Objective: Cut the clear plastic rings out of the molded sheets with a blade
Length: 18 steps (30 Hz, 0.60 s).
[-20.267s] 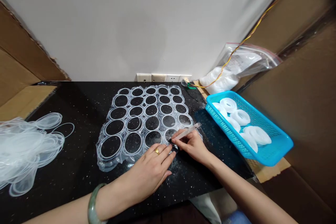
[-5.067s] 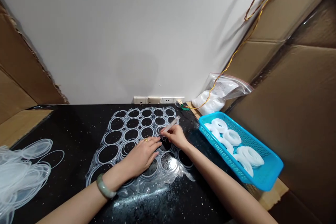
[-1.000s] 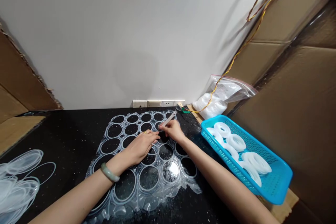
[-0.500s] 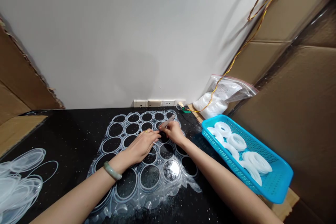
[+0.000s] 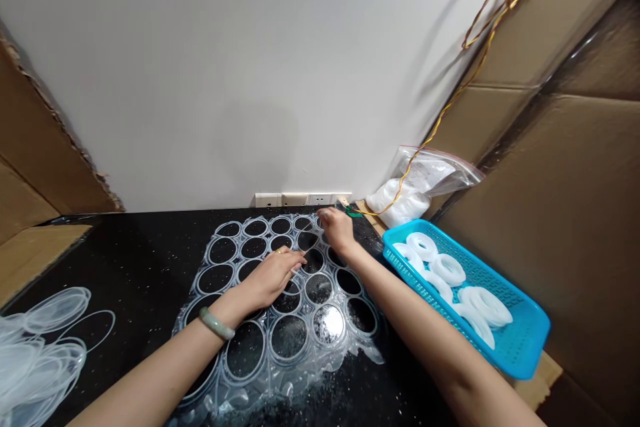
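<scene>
A clear plastic sheet (image 5: 280, 347) with rows of round cut-outs ringed in white lies on the black speckled tabletop (image 5: 140, 260). My left hand (image 5: 270, 275) lies flat on the middle of the sheet with fingers stretched out; it wears a ring, and a green bangle (image 5: 216, 323) sits on the wrist. My right hand (image 5: 337, 227) is at the sheet's far right corner, near the wall sockets, with fingers curled. The thin clear stick it gripped a moment ago is hidden by the hand.
A blue mesh basket (image 5: 520, 340) with several white rings stands to the right, and a zip bag (image 5: 425, 180) of white material lies behind it. A heap of clear plastic rings (image 5: 35, 347) lies at the left. Cardboard walls stand on both sides, and yellow wires (image 5: 480, 33) hang at the right.
My right hand has moved away from my left fingertips to the sheet's far right corner. My left hand stays pressed flat on the sheet.
</scene>
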Each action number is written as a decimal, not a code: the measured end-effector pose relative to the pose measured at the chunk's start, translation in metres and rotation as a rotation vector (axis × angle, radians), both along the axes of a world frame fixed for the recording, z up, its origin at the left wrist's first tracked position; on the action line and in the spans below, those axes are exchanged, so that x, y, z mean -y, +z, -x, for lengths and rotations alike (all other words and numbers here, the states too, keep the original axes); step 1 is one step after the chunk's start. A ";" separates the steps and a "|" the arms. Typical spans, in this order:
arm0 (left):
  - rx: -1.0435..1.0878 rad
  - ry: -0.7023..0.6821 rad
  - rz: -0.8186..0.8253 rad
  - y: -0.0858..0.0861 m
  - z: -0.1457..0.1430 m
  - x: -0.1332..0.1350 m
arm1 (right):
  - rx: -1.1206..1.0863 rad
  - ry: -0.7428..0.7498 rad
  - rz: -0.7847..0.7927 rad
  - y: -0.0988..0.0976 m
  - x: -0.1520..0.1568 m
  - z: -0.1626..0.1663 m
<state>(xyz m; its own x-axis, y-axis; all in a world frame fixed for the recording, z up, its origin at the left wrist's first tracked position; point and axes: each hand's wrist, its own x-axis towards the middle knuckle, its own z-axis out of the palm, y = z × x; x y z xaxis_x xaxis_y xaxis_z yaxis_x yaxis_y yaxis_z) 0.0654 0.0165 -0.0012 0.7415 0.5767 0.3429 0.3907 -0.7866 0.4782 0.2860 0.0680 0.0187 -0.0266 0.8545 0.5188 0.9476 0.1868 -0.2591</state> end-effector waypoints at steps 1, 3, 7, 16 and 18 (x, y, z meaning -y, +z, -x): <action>-0.003 -0.002 -0.002 0.000 0.001 -0.001 | -0.071 -0.066 -0.041 0.006 -0.008 -0.006; -0.004 -0.003 -0.003 -0.002 0.001 -0.002 | -0.196 -0.175 -0.097 0.017 -0.019 -0.018; 0.007 0.007 -0.005 -0.004 0.002 -0.002 | -0.302 -0.264 -0.142 0.025 -0.016 -0.035; -0.007 -0.006 0.013 0.003 0.002 -0.001 | -0.498 -0.248 -0.254 0.041 0.014 -0.059; 0.004 -0.005 0.072 0.004 0.003 -0.001 | -0.529 -0.226 -0.271 0.053 0.018 -0.064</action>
